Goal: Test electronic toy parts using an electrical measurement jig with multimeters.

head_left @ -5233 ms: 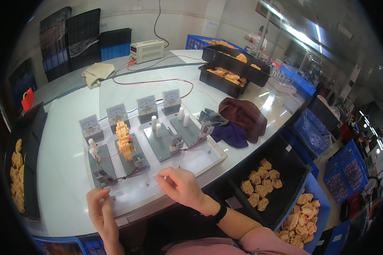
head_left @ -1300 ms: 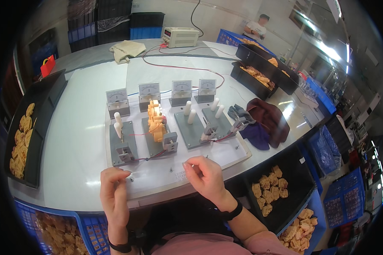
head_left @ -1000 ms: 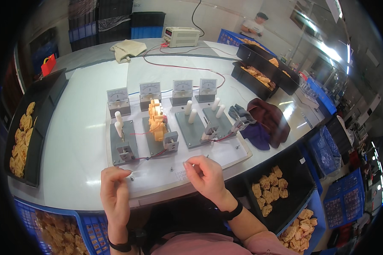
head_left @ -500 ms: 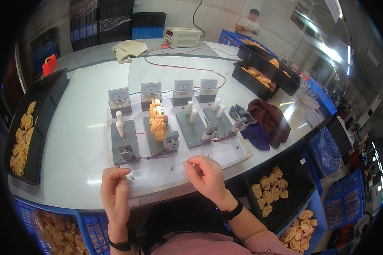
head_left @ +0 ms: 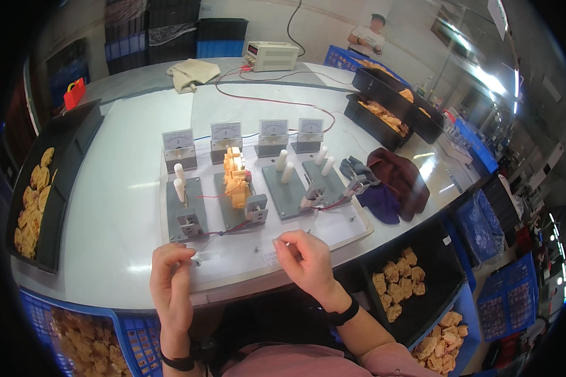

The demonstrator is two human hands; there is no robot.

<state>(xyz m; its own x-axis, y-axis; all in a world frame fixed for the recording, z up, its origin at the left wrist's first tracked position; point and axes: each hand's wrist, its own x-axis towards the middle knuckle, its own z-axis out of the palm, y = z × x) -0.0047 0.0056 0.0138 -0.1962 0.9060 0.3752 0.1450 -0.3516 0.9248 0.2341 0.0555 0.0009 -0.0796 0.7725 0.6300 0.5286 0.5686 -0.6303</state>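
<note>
My left hand [head_left: 172, 283] hovers at the front edge of the white board [head_left: 277, 242], its fingers curled in and no object showing in them. To its right, my right hand [head_left: 307, 262] is loosely closed too, thumb close to the index finger, with nothing visible between them. Beyond the hands, a yellow plastic gearbox [head_left: 234, 182] with a thin red wire stands on the second grey fixture from the left [head_left: 227, 217], beside a metal clamp [head_left: 256, 207]. The other fixtures [head_left: 192, 188] carry bare white pegs [head_left: 287, 173]. Neither hand touches the gearbox.
Dial meters [head_left: 273, 135] stand behind the fixtures; a power supply [head_left: 271, 56] is at the back. Black trays of yellow parts lie left [head_left: 75, 169] and lower right [head_left: 443, 264]. Dark cloths [head_left: 399, 182] lie right. A person [head_left: 366, 39] stands far off.
The view has shifted slightly, so the bench appears a little to the right. Both hands keep nearly the same pose. The far person's arms have moved.
</note>
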